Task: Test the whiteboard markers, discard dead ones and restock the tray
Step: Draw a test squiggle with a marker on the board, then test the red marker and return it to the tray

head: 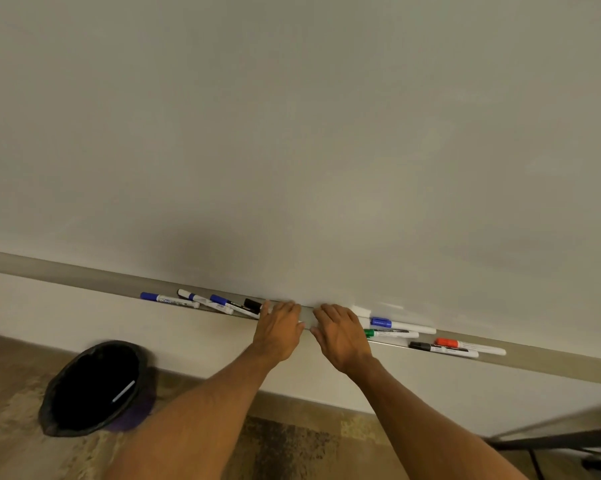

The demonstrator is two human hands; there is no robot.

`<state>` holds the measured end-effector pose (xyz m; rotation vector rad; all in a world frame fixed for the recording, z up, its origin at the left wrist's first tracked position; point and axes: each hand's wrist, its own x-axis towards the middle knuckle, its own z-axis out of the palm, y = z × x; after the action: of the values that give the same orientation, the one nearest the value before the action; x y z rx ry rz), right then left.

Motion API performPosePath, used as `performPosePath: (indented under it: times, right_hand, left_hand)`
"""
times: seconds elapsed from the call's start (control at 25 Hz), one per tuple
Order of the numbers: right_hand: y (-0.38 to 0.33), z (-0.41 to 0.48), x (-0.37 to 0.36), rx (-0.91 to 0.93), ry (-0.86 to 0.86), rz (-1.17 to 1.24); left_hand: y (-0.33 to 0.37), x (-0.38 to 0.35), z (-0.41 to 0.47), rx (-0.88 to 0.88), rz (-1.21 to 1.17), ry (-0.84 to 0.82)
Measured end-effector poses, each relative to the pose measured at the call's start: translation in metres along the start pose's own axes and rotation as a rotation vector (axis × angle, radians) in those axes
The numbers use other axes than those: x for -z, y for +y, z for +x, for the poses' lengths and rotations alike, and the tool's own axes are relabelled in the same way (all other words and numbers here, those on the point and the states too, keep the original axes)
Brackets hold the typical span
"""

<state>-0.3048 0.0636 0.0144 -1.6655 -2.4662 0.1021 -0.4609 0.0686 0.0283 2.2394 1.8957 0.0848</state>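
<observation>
Your two bare forearms reach up from the bottom edge over a mottled brown carpet (292, 445). Low on your left, a black-lined bin (51, 386) stands on the floor against the wall, and one white marker (123, 391) lies inside it. At the lower right corner there is a dark, blurred frame (552, 441); what it is cannot be told. Farther out, your hands lie side by side, palms down, at the middle of the grey tray (552, 362) that runs along the foot of the board. Your left hand (278, 332) has its fingers straight and close together, spread flat over the tray edge, holding nothing. Your right hand (340, 336) lies the same way, fingers flat and slightly fanned, also holding nothing. The two thumbs are near each other but apart. On the tray to the left of your left hand lie four markers in a loose overlapping heap: a blue-capped one (169, 300) farthest left, a black-tipped one (205, 301), another blue one (235, 304), and a black cap (253, 304) just beside your left thumb. To the right of your right hand lie a small white piece (359, 310), a blue marker (403, 325), a green marker (391, 333), then a black marker (443, 349) and a red marker (470, 346). Beyond it all, the whiteboard (292, 133) fills the upper view.
</observation>
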Motion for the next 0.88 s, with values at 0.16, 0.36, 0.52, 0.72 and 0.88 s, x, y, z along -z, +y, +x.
performPosePath:
  times: [0.16, 0.36, 0.52, 0.72, 0.88]
  right_hand:
    - [0.038, -0.026, 0.004, -0.067, -0.138, -0.027]
    - [0.089, -0.06, 0.011, -0.084, -0.187, -0.052]
    - [0.126, -0.082, 0.01, -0.109, -0.244, -0.045]
    - [0.167, -0.102, 0.018, -0.184, -0.279, -0.026]
    - [0.207, -0.121, 0.019, -0.124, -0.225, -0.039]
  left_hand:
    - [0.049, -0.012, 0.001, -0.056, 0.026, -0.053]
    - [0.109, -0.035, 0.002, -0.085, 0.03, -0.135]
    - [0.156, -0.049, -0.001, -0.095, 0.022, -0.158]
    - [0.204, -0.066, 0.001, -0.119, 0.023, -0.157]
    - [0.244, -0.078, 0.007, -0.143, 0.056, -0.144]
